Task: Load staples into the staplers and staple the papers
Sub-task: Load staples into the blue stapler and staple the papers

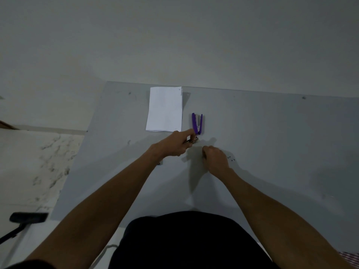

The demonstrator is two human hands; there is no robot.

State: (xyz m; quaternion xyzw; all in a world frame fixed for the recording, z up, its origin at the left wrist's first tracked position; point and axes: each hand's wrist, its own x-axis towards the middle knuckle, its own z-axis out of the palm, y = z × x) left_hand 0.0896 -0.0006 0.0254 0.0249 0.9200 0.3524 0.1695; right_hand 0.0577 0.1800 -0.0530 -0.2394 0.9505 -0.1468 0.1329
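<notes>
1. On the grey table (272, 142): purple stapler (197, 123), swung open, just right of the stack of white papers (165, 109) and apart from it.
2. Left hand (174, 145): curled round a slim dark metal piece (192, 141), too small to identify, with a fingertip up against the stapler's near end.
3. Right hand (214, 158): knuckles up, low over the table beside the left, fingers curled under. Impossible to tell whether anything is pinched inside.
4. Probably the loading step; no paper under the stapler yet.
5. Risk of a staple strip snapping or scattering if fed in crooked.
6. Risk of losing the tiny specks (231, 158) right of the right hand, possibly loose staples, to a sweep of the wrist.
7. Risk of the open stapler skidding away, or closing on a fingertip, if pressed with nothing steadying it.
</notes>
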